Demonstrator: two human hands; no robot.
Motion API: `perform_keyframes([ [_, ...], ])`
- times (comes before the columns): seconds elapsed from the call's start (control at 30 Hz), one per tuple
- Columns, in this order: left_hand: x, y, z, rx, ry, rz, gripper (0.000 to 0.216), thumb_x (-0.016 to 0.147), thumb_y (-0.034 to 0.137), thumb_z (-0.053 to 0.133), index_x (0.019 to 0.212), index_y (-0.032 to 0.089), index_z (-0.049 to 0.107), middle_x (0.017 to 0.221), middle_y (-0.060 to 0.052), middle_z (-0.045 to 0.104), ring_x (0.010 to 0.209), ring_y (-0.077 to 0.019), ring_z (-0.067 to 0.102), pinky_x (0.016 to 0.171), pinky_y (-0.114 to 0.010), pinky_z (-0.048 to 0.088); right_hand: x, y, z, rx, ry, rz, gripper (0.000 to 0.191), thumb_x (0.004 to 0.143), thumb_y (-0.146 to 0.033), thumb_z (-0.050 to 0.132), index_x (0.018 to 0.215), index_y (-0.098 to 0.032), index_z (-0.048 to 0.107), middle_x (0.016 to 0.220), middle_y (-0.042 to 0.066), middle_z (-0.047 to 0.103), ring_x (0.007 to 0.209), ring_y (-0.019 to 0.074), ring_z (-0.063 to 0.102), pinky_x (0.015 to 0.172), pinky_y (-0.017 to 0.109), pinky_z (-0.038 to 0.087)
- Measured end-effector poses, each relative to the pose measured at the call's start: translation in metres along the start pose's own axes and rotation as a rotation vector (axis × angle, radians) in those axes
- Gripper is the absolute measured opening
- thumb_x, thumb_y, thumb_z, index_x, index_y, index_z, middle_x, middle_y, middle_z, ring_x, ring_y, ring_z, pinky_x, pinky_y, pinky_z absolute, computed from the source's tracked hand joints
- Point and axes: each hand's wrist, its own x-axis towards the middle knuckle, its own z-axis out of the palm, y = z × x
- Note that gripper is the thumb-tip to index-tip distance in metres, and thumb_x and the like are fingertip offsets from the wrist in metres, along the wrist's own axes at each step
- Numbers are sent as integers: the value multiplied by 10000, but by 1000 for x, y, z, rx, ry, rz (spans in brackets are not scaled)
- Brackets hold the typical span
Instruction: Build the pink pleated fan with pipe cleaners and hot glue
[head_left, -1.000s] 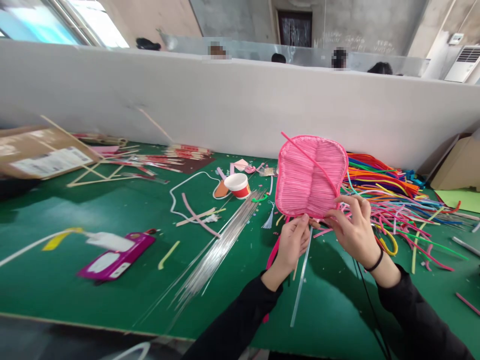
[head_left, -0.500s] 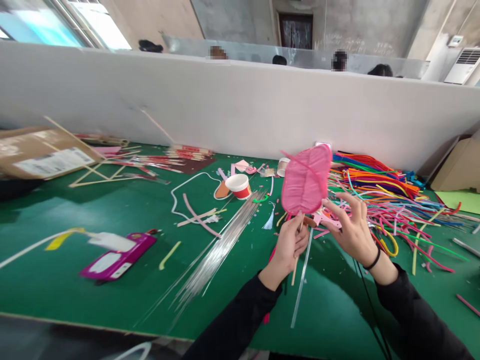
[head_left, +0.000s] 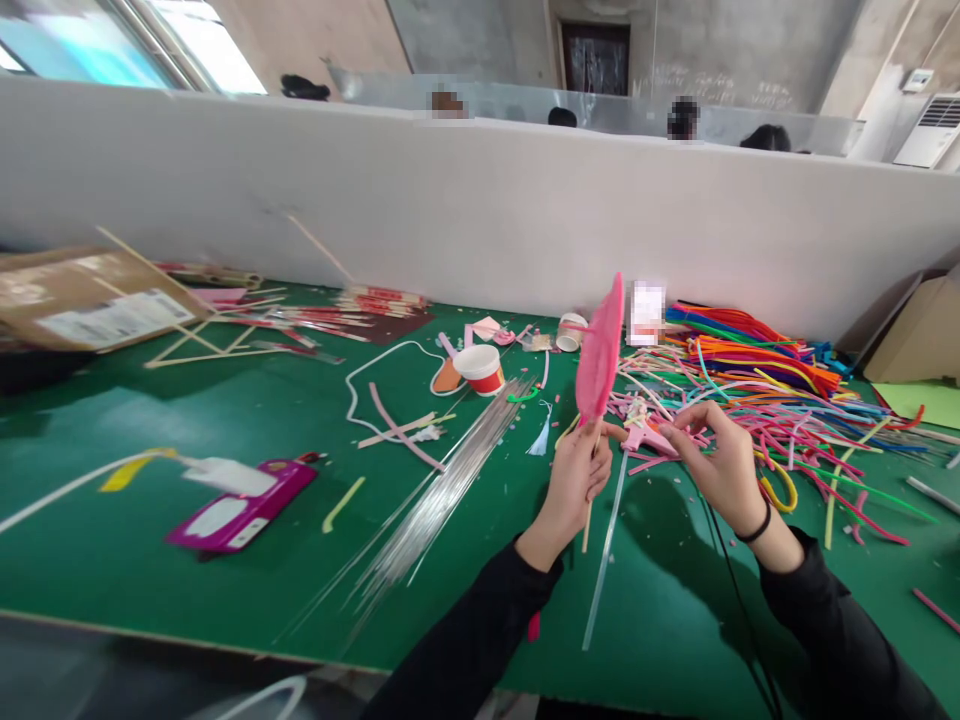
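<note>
My left hand is closed around the thin wooden stick of a pink hand fan. The fan is held upright above the table, turned nearly edge-on to me. To its right is my right hand, wearing a black band at the wrist. Its thumb and forefinger come together in a pinch; whatever lies between them, if anything, is too small to make out. Behind the hands lies a pink glue gun. A clear glue stick extends from it towards the table's front.
Loose pipe cleaners are heaped at right. Thin metal wires lie left of my hands, near a paper cup and a blue tassel. A purple device sits at left, a cardboard box behind. A white partition borders the table.
The fan has turned from facing me to nearly edge-on, uncovering a white upright card-like thing behind it. My right hand has moved slightly away from the fan, and its spread fingers have come together.
</note>
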Motion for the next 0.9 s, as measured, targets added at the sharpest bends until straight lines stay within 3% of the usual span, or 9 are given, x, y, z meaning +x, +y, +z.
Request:
perform_keyframes([
  [0.17,-2,-6,-2,66,-7,36,554,723,688,723,664,193,482,418,133,279,318,-21,195,295,-139,134,1,-2,6,444,-159,310,396,928,-582,577,1056,-210,622,810,38,738,704,166,686,619,292,522],
  [0.23,-1,-7,-2,97,-27,35,591,706,706,725,620,203,427,408,126,305,307,-17,204,287,-137,142,3,-3,7,525,-212,357,434,935,-618,536,1026,-204,629,785,45,743,678,167,680,581,285,505],
  [0.53,-3,-3,1,174,-173,-63,660,717,727,683,441,199,399,328,85,307,247,-30,264,253,-169,182,6,-2,6,526,-236,424,433,864,-651,616,799,-223,612,693,22,727,600,155,649,588,285,520],
  [0.73,-4,-1,2,133,-125,-87,530,683,668,745,685,145,657,328,115,318,246,-37,229,249,-178,183,4,1,9,462,-190,467,445,784,-637,713,828,-198,658,696,41,732,610,165,676,562,280,539],
  [0.9,-3,-6,2,169,-67,-4,558,687,703,729,656,153,637,320,104,331,241,-47,271,261,-185,200,0,2,11,475,-144,450,424,729,-576,783,897,-199,684,830,67,773,736,193,738,677,308,596],
])
